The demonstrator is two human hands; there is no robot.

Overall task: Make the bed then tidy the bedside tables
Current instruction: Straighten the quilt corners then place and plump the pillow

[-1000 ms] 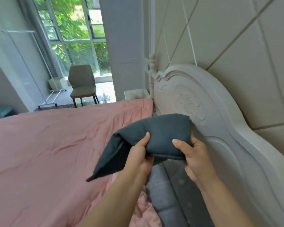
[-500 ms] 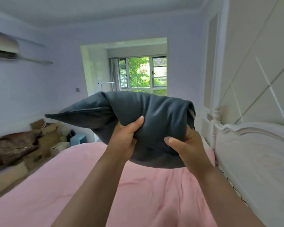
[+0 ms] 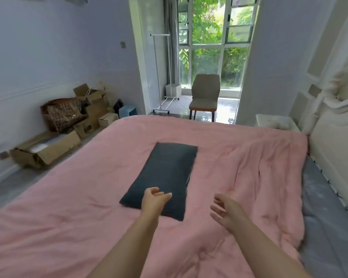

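A dark grey pillow (image 3: 165, 173) lies flat on the pink duvet (image 3: 88, 197) in the middle of the bed. My left hand (image 3: 154, 199) hovers over the pillow's near end, fingers loose and holding nothing. To the right of the pillow, my right hand (image 3: 225, 209) is held above the duvet with its fingers spread. The duvet is wrinkled on its right side, and a strip of grey sheet (image 3: 325, 217) shows beside the white headboard (image 3: 338, 145). A white bedside table (image 3: 273, 122) stands beyond the bed's far right corner.
Cardboard boxes (image 3: 48, 147) and a patterned bag (image 3: 64, 115) are piled along the left wall. A grey chair (image 3: 205, 97) stands by the window beyond the bed, next to a white clothes rack (image 3: 161, 73) and a blue stool (image 3: 127, 111).
Both hands held the grey pillow up in the air before. Now the pillow lies on the duvet and both hands have let go of it.
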